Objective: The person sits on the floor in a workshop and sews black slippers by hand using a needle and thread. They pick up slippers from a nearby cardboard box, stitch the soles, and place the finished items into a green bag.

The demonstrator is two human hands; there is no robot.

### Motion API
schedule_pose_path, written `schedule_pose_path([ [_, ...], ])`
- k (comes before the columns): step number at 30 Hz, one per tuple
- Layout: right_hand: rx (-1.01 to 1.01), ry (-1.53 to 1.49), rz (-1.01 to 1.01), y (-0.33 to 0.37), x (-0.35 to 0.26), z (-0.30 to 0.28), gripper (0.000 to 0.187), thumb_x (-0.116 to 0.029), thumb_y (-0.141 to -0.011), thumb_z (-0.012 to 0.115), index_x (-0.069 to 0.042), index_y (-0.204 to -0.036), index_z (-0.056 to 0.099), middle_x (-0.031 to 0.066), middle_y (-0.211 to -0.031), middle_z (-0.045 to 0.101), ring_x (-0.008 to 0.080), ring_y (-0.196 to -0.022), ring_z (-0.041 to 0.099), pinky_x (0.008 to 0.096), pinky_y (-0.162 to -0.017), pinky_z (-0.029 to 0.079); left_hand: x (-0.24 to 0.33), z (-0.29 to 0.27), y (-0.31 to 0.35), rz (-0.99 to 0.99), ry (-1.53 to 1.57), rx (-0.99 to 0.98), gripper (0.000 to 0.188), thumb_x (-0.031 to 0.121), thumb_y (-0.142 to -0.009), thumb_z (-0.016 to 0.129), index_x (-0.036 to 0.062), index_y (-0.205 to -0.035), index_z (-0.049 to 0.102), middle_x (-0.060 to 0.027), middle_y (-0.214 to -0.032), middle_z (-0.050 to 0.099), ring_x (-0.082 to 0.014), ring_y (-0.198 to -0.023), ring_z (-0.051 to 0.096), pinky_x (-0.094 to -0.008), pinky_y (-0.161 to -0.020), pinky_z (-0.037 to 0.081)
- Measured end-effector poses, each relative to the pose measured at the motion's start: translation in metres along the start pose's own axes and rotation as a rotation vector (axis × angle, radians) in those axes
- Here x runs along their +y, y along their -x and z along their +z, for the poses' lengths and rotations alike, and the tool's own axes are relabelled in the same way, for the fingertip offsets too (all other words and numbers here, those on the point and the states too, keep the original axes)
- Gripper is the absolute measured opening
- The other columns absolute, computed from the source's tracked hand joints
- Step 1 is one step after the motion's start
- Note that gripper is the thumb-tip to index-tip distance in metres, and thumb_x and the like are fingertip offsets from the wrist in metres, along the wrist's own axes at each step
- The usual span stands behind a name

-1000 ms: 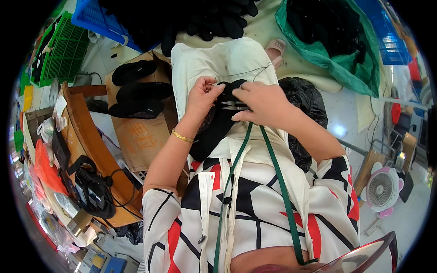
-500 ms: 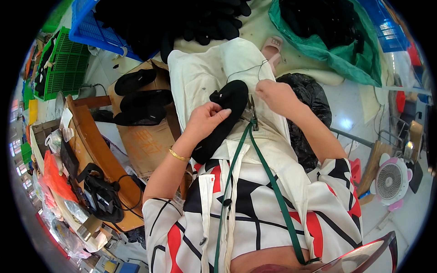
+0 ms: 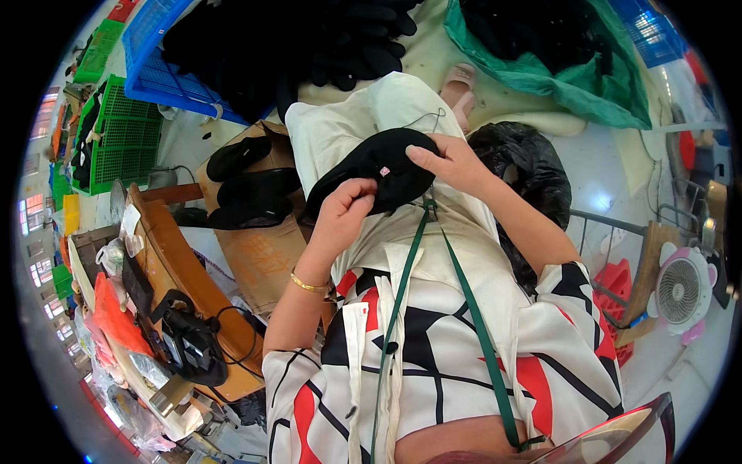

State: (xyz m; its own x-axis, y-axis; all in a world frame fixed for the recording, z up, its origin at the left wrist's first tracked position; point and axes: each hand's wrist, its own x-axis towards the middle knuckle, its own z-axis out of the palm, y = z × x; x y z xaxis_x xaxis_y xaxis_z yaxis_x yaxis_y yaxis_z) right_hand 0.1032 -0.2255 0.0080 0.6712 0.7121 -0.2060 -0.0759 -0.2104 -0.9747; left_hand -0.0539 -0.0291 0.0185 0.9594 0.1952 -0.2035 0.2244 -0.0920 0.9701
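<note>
A black cloth shoe (image 3: pixel 402 185) lies over my lap, with a small pink ornament (image 3: pixel 385 172) on its upper. My left hand (image 3: pixel 345 216) pinches the shoe's near-left side with curled fingers. At the rounded right end, my right hand (image 3: pixel 461 164) grips it, thumb on top and the other fingers partly hidden. A thin dark thread (image 3: pixel 425 116) loops above the right hand over the white apron (image 3: pixel 332 116). From a green ribbon (image 3: pixel 469 325) around my neck hang small snips (image 3: pixel 430 206), mostly covered by the shoe.
Black shoes (image 3: pixel 255 203) rest on a cardboard box (image 3: pixel 259 255) at left, beside a wooden bench (image 3: pixel 185 267). Ahead are a blue crate (image 3: pixel 174 87), a black shoe pile (image 3: pixel 278 54) and a green sack (image 3: pixel 502 85). A black plastic bag (image 3: pixel 533 166) and a fan (image 3: pixel 684 290) stand right.
The shoe has turned and tilted, bringing the pink ornament into view. My right hand, earlier apart beside the snips, now grips the shoe. My left hand has shifted lower along it.
</note>
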Motion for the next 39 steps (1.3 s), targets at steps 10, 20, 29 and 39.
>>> schedule_pose_path([
  [10, -0.016, -0.146, 0.231, 0.015, 0.004, 0.017, 0.049, -0.048, -0.090, 0.063, 0.000, -0.098, 0.070, 0.0036, -0.076, 0.065, 0.0116, -0.064, 0.059, 0.0269, -0.060, 0.049, 0.012, 0.010, -0.007, -0.092, 0.217, 0.118, 0.025, 0.009, -0.083, 0.072, 0.0070, -0.069, 0.051, 0.0082, -0.069, 0.046, -0.0031, -0.066, 0.038, -0.0210, -0.058, 0.032],
  [20, 0.366, -0.123, 0.114, 0.004, 0.019, -0.098, 0.044, -0.043, -0.086, 0.067, -0.002, -0.099, 0.068, 0.0045, -0.082, 0.066, 0.0146, -0.064, 0.061, 0.0292, -0.054, 0.050, 0.021, 0.018, -0.018, 0.181, -0.023, 0.251, 0.010, 0.004, -0.094, 0.062, -0.0025, -0.099, 0.067, -0.0028, -0.088, 0.067, -0.0068, -0.079, 0.059, -0.0194, -0.073, 0.046],
  [29, 0.720, -0.530, -0.115, -0.025, -0.006, -0.215, 0.035, -0.035, -0.096, 0.063, 0.000, -0.098, 0.066, -0.0015, -0.077, 0.057, 0.0087, -0.071, 0.056, 0.0278, -0.071, 0.054, -0.011, 0.002, -0.032, 0.190, -0.367, 0.241, 0.011, 0.007, -0.090, 0.065, -0.0019, -0.096, 0.068, -0.0067, -0.083, 0.067, -0.0107, -0.073, 0.060, -0.0242, -0.068, 0.048],
  [39, 0.242, -0.106, 0.288, -0.028, 0.038, -0.063, 0.029, -0.025, -0.095, 0.063, -0.002, -0.078, 0.066, -0.0007, -0.064, 0.055, 0.0072, -0.060, 0.052, 0.0221, -0.059, 0.046, -0.037, 0.010, -0.060, 0.184, -0.760, 0.083, 0.017, 0.016, -0.085, 0.066, 0.0010, -0.094, 0.067, -0.0163, -0.089, 0.066, -0.0347, -0.082, 0.062, -0.0404, -0.075, 0.050],
])
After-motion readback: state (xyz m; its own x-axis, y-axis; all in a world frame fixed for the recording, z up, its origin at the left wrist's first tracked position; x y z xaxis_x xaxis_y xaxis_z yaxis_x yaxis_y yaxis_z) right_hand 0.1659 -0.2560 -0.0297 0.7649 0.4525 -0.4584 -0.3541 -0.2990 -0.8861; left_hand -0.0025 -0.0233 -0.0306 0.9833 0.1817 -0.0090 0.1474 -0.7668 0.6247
